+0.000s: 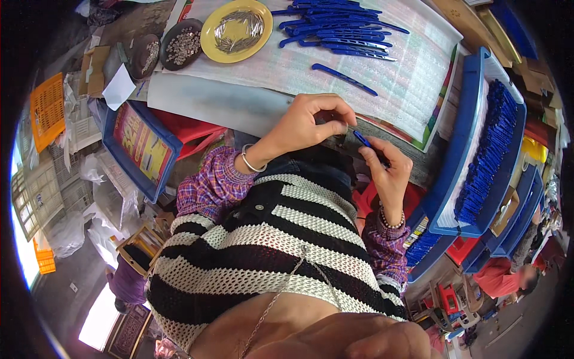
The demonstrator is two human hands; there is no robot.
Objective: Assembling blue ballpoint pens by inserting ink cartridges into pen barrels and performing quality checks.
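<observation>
In my right hand [387,170], closed at the table's near edge, is a slim blue plastic handle [361,138] with its end pointing toward my other hand. My left hand [314,118] is curled just beside that end, thumb and index finger brought close together; whatever they pinch is too small to make out. Farther off on the white sheet lies a single blue handle [345,79]. Behind it is a heap of similar blue handles [341,27], some with metal showing.
A yellow plate [208,45] of thin metal strips stands at the far left, beside dark bowls of small metal parts [183,45]. At right, a blue tray [443,218] holds many blue handles in rows. Another blue tray [169,170] sits at left. People work behind.
</observation>
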